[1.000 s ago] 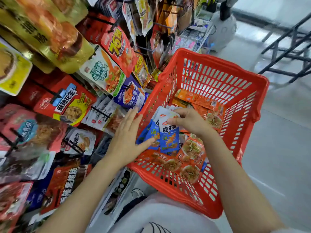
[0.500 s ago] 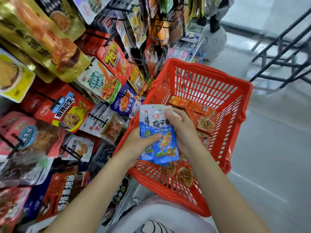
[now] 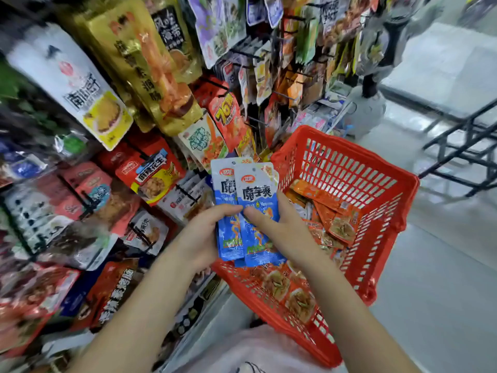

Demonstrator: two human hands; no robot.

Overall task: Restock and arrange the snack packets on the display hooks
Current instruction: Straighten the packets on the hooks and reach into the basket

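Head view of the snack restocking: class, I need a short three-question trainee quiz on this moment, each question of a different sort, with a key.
1. True or false: both hands, left hand and right hand, hold the blue packets.
2. Multiple choice: the orange packets lie
A. on the floor
B. in the red basket
C. on a hook
3. Fill in: the blue packets are held upright in front of the display rack, on the ____ side of the basket.

Key: 1 true; 2 B; 3 left
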